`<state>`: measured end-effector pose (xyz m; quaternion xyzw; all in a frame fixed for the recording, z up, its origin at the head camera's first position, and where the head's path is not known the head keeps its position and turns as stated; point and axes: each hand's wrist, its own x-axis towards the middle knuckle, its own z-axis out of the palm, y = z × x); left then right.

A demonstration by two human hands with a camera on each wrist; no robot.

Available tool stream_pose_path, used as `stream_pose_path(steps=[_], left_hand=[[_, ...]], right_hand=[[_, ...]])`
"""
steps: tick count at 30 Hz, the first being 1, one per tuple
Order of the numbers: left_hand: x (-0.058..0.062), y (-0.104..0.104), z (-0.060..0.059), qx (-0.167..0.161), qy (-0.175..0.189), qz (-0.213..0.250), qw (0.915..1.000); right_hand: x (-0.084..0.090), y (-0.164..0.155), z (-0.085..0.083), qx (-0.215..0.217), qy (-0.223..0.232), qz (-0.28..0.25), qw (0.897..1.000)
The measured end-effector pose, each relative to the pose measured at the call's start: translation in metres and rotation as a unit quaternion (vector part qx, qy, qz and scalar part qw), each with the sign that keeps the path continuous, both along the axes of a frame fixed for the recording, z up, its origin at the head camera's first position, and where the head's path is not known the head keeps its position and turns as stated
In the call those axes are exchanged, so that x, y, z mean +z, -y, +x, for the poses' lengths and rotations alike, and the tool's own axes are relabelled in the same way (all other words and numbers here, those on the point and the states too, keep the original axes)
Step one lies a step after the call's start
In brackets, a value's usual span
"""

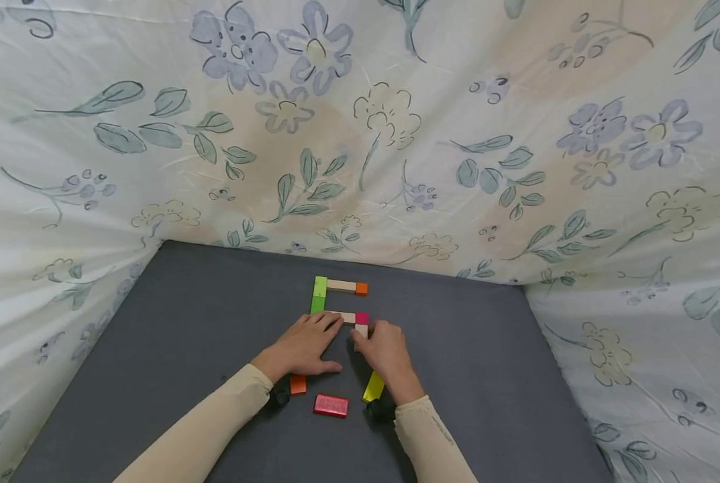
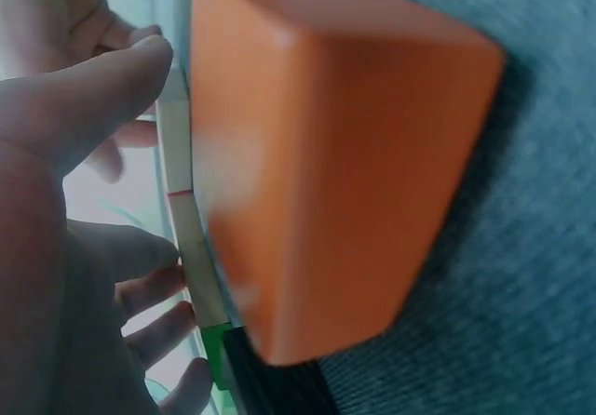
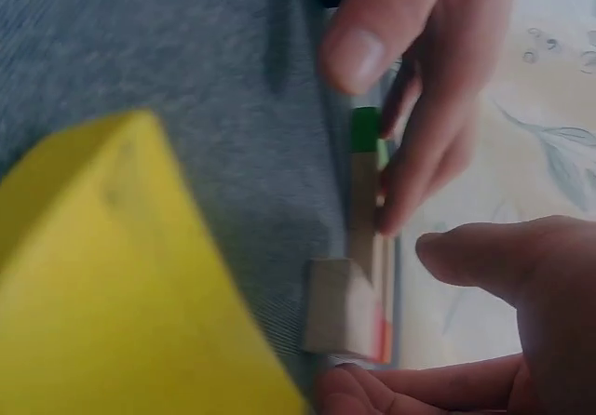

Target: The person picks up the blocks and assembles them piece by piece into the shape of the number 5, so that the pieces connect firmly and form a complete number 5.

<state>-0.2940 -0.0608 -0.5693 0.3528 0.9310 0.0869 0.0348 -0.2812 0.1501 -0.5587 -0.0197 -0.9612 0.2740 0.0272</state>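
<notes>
On the grey mat (image 1: 184, 322) lies a flat figure of blocks: a green bar (image 1: 319, 295), a pale wooden bar (image 1: 341, 286) ending in an orange cube (image 1: 362, 289), and below it a second pale bar (image 1: 349, 316) ending in a magenta cube (image 1: 362, 318). My left hand (image 1: 311, 339) lies flat, its straight fingers (image 3: 419, 108) resting on the green bar's lower end and the second pale bar (image 2: 186, 238). My right hand (image 1: 380, 349) curls its fingertips round a small pale cube (image 1: 362, 330) (image 3: 340, 317) just under the magenta cube; the thumb (image 3: 484, 257) hovers close by.
Three loose blocks lie near my wrists: an orange one (image 1: 298, 384) (image 2: 345, 154), a red one (image 1: 331, 405) and a yellow one (image 1: 374, 387) (image 3: 121, 275). A flowered sheet (image 1: 360, 134) walls in the mat at the back and both sides.
</notes>
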Motion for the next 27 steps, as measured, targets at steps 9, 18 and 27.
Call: stream_pose_path(steps=[9,18,27], left_hand=[[0.004,-0.009,0.005,0.024,-0.02,-0.034,0.9989],[0.004,-0.018,0.002,0.05,-0.019,-0.04,0.9978],[0.002,-0.02,0.006,0.06,-0.003,0.005,0.9982]], right_hand=[[0.012,-0.028,0.01,0.095,-0.053,-0.006,0.994],[0.0,-0.076,-0.005,0.233,-0.048,-0.01,0.971],[-0.007,-0.08,-0.002,0.241,-0.033,-0.021,0.97]])
